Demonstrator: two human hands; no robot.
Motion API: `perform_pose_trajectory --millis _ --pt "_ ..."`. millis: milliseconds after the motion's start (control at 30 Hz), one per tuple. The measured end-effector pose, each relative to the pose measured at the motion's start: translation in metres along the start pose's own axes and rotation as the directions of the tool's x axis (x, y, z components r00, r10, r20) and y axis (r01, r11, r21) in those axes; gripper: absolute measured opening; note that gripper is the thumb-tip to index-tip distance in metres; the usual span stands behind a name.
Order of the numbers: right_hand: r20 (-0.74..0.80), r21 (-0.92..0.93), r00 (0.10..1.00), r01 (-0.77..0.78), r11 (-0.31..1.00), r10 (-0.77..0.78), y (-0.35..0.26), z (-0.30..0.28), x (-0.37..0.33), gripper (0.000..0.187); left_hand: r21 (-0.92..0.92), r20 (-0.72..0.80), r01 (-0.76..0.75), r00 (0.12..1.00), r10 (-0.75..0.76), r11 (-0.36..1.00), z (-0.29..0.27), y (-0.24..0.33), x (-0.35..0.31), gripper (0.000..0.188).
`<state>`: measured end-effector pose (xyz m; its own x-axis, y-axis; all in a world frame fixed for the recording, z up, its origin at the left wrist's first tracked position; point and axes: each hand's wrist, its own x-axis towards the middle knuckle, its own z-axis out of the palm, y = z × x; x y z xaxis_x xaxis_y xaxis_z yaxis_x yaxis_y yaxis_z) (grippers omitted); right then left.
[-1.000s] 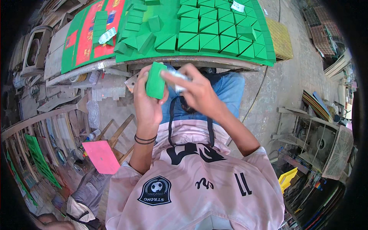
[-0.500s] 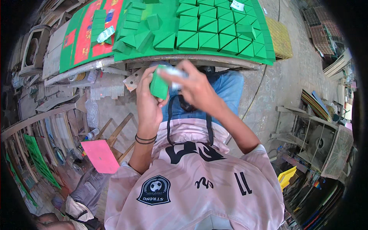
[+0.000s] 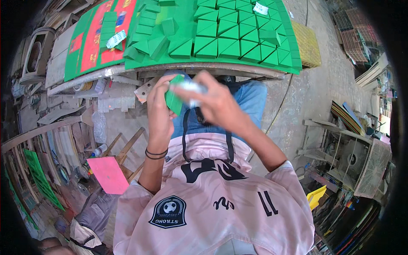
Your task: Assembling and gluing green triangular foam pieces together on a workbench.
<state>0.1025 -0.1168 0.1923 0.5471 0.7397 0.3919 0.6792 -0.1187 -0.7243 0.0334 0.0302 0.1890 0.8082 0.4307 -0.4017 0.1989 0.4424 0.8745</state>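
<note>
My left hand (image 3: 158, 111) is wrapped around a green block (image 3: 174, 101), held up in front of the bench edge. Over the block's right side, my right hand (image 3: 221, 104) grips a white piece of printed sheet (image 3: 196, 90), blurred by motion. Its fingers reach the block's upper face; whether the sheet touches it I cannot tell. Beyond my hands, many green triangular blocks (image 3: 229, 47) stand packed in rows on a green board (image 3: 178, 63). A few looser green blocks (image 3: 158, 47) lie left of them.
Two white printed scraps, one on the left (image 3: 116, 39) and one on the right (image 3: 260, 8), rest on the blocks. A yellow box (image 3: 308, 46) stands right of the board. A pink panel (image 3: 108, 175) is at lower left, a metal-framed fan (image 3: 352, 159) at right.
My right hand and the white sheet have shifted slightly against the green block, smeared by motion in both pictures. The block is turned a little in my left hand. The view has moved slightly.
</note>
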Motion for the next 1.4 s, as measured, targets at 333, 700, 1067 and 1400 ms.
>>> perform_pose_trajectory --millis 333,700,1067,1400 --pt "-0.039 -0.123 0.995 -0.095 0.988 0.091 -0.005 -0.01 0.004 0.062 0.107 -0.069 0.004 0.998 0.004 0.994 -0.001 0.005 -0.002 0.029" --pt "0.176 0.073 0.974 0.133 0.988 -0.144 -0.005 -0.009 -0.003 0.058 0.135 -0.029 -0.203 0.977 0.209 0.97 -0.005 -0.002 -0.001 0.028" --pt "0.053 -0.2 0.985 -0.149 0.968 0.163 -0.013 -0.011 -0.003 0.051 0.176 -0.048 -0.136 0.988 0.147 0.975 -0.011 -0.01 0.005 0.028" --pt "-0.023 0.148 0.99 -0.136 0.98 0.141 -0.016 -0.012 -0.007 0.06 -0.174 0.171 0.105 0.982 -0.075 0.979 -0.017 -0.009 0.011 0.034"
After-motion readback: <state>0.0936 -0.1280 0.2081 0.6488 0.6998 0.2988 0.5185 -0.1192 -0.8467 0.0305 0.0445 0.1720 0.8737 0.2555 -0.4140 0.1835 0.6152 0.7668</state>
